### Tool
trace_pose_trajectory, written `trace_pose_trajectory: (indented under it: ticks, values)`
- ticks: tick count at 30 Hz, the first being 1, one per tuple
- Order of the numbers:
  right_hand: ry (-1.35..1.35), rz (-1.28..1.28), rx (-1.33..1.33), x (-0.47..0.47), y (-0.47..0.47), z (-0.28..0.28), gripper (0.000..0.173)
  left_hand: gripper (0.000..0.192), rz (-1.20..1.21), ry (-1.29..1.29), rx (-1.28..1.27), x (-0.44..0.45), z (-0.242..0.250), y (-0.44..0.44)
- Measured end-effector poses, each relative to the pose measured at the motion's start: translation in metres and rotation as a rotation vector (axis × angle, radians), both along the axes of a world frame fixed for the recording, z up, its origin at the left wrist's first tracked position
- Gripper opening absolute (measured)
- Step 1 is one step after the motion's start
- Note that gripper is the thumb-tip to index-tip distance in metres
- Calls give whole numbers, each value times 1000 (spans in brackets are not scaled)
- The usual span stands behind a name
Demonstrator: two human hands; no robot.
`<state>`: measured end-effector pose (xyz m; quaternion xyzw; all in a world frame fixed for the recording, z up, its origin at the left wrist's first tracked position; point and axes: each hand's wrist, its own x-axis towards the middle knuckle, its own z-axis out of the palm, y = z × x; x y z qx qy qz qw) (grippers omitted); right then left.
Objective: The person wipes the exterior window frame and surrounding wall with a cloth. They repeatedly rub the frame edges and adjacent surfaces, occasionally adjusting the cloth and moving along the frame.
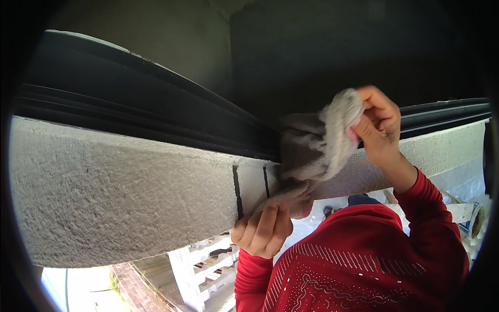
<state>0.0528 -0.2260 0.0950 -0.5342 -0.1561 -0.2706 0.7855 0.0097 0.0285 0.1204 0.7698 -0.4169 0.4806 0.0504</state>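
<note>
A greyish-white cloth [339, 136], partly blurred, hangs stretched between my two hands. My right hand [380, 124] pinches its upper end between thumb and fingers, in front of the dark opening; a small pink patch shows beside the thumb. Lower down, my left hand [265, 230] grips the other end with bent fingers, close to the edge of a rough, light-coloured sill [128, 195]. Behind the cloth lies the corner of a black window frame [156, 113], partly hidden by it. Two dark lines cross the sill just left of the cloth.
Below the sill's edge are a white balustrade-like structure [187, 273] and brick paving [136, 288] far down. At the right, a bucket-like container [476, 221] lies near a pale board [460, 212]. The black frame continues along the sill to the right.
</note>
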Motion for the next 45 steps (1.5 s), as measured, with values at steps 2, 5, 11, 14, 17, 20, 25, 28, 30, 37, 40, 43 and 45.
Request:
trace_pose_trajectory:
  ticks: [2,5,11,14,17,20,25,28,30,37,40,43,45]
  values:
    - [7,-97,-213,8,7,-12,24,18,0,4,8,-1,1,1]
    - [70,-57,-477,23,38,-32,32,17,69,36,18,-4,2,0]
    - [94,-128,-1065,29,83,-45,52,17,49,10,-6,-1,1,0]
    - [11,-165,-1210,31,87,-43,49,19,1,-1,-23,-1,0,0]
    - [48,-75,-1280,38,86,-40,48,19,-2,-13,-40,0,0,-2]
    - [195,81,-1224,37,87,-36,44,21,-21,-25,-75,1,0,-4]
    - [101,-58,-809,18,90,-34,49,21,-29,-27,-60,4,0,-7]
    - [95,-72,-813,17,88,-35,49,20,-43,-3,-61,4,0,-6]
    - [208,34,-952,21,85,-34,48,19,-41,1,-65,3,-1,-5]
    - [51,-4,-848,20,85,-25,48,20,-54,-25,-80,5,-1,-8]
    - [-45,-94,-794,19,87,-33,51,20,-49,-5,-77,6,-1,-8]
    - [12,-15,-934,27,82,-49,43,19,-37,-39,-86,7,-3,-9]
    - [-9,-48,-1102,31,78,-57,37,19,-40,-61,-86,9,-4,-10]
